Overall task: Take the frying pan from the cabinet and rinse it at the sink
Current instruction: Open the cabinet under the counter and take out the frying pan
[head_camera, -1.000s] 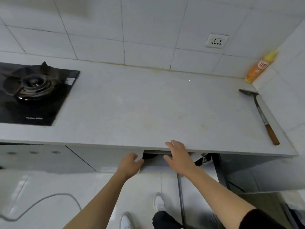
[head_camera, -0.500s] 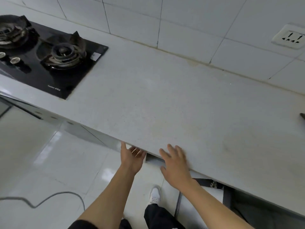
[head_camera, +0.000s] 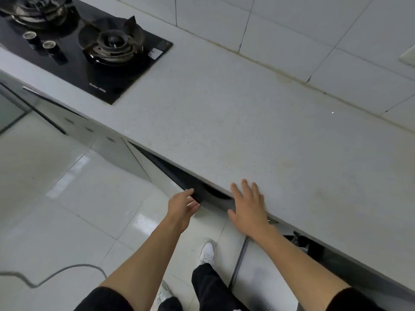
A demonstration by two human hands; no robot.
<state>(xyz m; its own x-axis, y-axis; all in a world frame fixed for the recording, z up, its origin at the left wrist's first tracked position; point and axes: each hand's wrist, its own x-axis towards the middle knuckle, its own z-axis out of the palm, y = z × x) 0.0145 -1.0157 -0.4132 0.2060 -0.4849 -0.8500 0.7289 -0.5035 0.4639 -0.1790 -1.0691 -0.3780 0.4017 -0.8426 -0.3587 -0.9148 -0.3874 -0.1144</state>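
Observation:
Below the grey countertop [head_camera: 247,122], a white cabinet door [head_camera: 165,177] stands ajar, leaving a dark gap under the counter's edge. My left hand [head_camera: 182,206] has its fingers curled around the door's free top corner. My right hand [head_camera: 249,208] lies flat on the counter's front edge with its fingers spread and holds nothing. A dark rounded shape [head_camera: 213,192] shows in the gap between my hands; I cannot tell whether it is the frying pan. No sink is in view.
A black gas hob [head_camera: 89,55] with two burners sits at the counter's left end. To the right, another cabinet door [head_camera: 253,268] hangs open beside my legs. A grey cable [head_camera: 56,274] lies on the white tiled floor. A wall socket [head_camera: 408,56] is at the right edge.
The view has swung left and tilted. My left hand has drawn the door's edge outward, widening the dark gap. My right hand stays on the counter's edge.

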